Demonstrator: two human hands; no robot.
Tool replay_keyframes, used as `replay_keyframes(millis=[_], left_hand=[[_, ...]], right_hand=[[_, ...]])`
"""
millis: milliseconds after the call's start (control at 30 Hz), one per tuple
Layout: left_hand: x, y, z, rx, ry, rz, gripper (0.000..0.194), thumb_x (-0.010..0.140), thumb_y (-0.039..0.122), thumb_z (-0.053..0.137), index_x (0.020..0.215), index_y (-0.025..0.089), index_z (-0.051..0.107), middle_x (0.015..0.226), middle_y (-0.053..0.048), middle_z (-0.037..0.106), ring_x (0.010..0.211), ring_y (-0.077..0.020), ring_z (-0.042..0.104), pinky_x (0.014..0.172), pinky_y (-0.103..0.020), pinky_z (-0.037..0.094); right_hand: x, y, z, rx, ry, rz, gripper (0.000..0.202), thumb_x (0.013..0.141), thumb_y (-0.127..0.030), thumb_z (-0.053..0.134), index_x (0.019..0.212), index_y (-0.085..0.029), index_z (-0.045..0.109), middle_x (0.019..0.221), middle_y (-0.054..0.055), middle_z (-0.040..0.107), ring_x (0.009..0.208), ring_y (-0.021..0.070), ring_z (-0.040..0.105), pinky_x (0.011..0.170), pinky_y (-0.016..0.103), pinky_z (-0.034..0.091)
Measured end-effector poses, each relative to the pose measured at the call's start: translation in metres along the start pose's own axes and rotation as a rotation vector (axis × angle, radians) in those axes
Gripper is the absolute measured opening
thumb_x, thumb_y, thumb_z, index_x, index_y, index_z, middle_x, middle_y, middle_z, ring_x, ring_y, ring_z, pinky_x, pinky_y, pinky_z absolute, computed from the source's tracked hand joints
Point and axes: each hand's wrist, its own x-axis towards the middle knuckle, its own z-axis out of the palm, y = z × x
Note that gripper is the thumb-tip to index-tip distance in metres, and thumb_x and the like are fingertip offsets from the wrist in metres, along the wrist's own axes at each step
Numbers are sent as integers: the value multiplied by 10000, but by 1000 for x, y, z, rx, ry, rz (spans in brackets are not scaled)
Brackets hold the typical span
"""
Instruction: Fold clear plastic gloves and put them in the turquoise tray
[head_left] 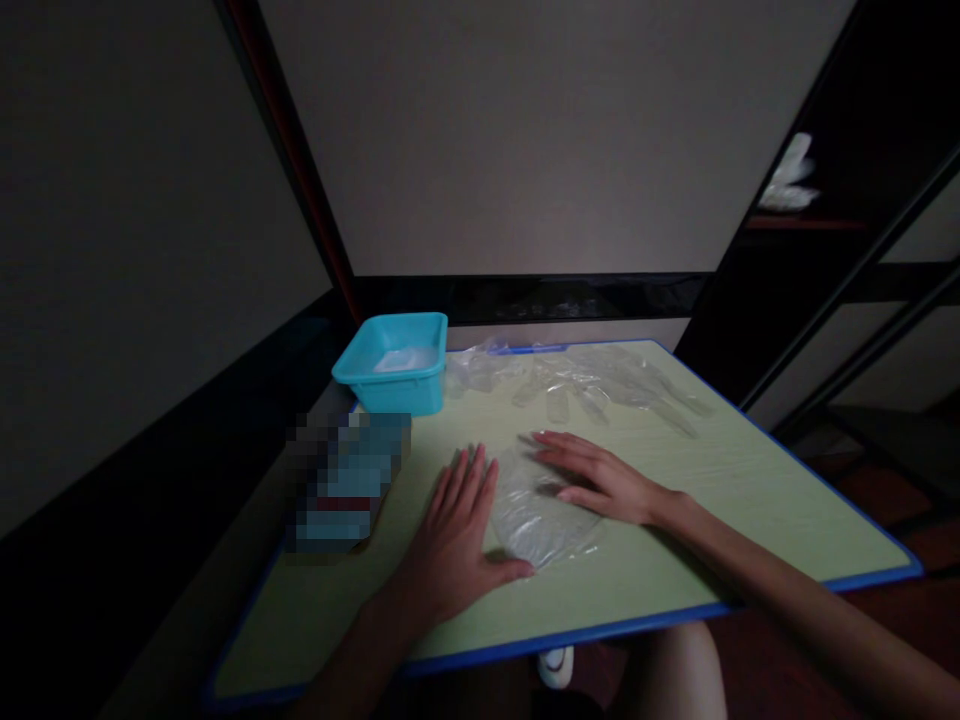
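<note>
A crinkled clear plastic film [544, 525], its exact kind hard to make out, lies on the pale yellow-green table [675, 540]. My left hand [461, 540] rests at the film's left edge, palm down, with fingers stretched forward and the thumb touching its near side. Over the film's right part is my right hand [600, 475], fingers extended to the left and apart from the thumb. Neither hand grips anything. Farther back, several clear disposable plastic gloves [630, 380] are spread flat, partly overlapping.
A turquoise plastic basin [397, 385] with something white inside stands at the back left corner. In front of it lies a pixelated bluish object [349, 490]. Blue trim [585, 632] edges the table. Cabinet panels [525, 150] rise behind, and white items [791, 180] sit on a shelf at right.
</note>
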Motion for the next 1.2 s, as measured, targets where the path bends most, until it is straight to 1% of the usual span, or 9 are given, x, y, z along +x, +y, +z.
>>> replay_keyframes(millis=[67,167,267,400,600,800,933,1067,1200], left_hand=[[-8,1,-5,-35,49,87,795,700,472,599,1326,106,272,1420,-168,196,1297,-307,164,1020,-489,239],[-19,7,-12,-92,118,206,536,741,316,598,1227,164,429,1352,-125,373,1236,-272,333,989,-459,323],[-26,16,-18,-136,177,298,312,753,233,590,1054,161,552,1211,-105,536,1116,-245,480,940,-428,396],[-25,24,-22,-165,161,359,152,780,167,548,927,174,587,1074,-58,623,1006,-199,558,926,-387,419],[-26,22,-12,-275,122,288,258,762,110,530,1005,183,576,1059,-57,624,974,-203,570,886,-379,454],[-35,20,3,-615,98,41,543,791,45,392,1289,243,304,1216,-40,531,1052,-146,538,898,-303,459],[-42,33,0,-717,55,-11,627,795,45,377,1341,273,171,1329,-41,416,1080,-134,522,916,-295,449],[-36,31,-7,-531,45,77,556,783,52,396,1293,262,326,1320,-26,430,1168,-162,438,966,-350,401],[-21,4,-9,-263,121,133,421,788,66,393,1173,202,494,1245,-60,512,1161,-194,445,983,-427,363]], right_hand=[[-12,-9,-7,-22,18,-7,348,876,-353,432,1167,-173,498,1312,90,413,1215,183,346,998,377,300],[-32,-24,-14,-89,27,-18,253,880,-295,441,1065,-173,563,1160,74,542,1106,179,451,931,368,367],[-46,-38,-14,-159,46,-42,216,882,-261,442,997,-152,588,1071,77,587,1026,178,496,885,354,394],[-52,-52,-8,-241,69,-89,187,884,-222,442,947,-135,595,1003,67,612,949,167,520,821,322,411],[-39,-75,9,-418,44,-132,175,881,-175,442,790,-162,592,772,22,604,729,145,505,646,297,365],[-15,-100,24,-509,25,-180,143,854,-172,478,758,-166,585,734,16,570,718,156,484,576,303,297],[-17,-105,25,-520,-5,-120,74,824,-181,529,785,-154,585,753,14,569,728,164,486,593,310,299],[-32,-100,21,-552,-46,-67,48,801,-182,562,759,-166,580,729,4,557,694,166,479,584,315,286],[-43,-94,17,-579,-46,-15,107,809,-164,541,707,-178,568,709,8,549,669,167,473,574,319,272]])
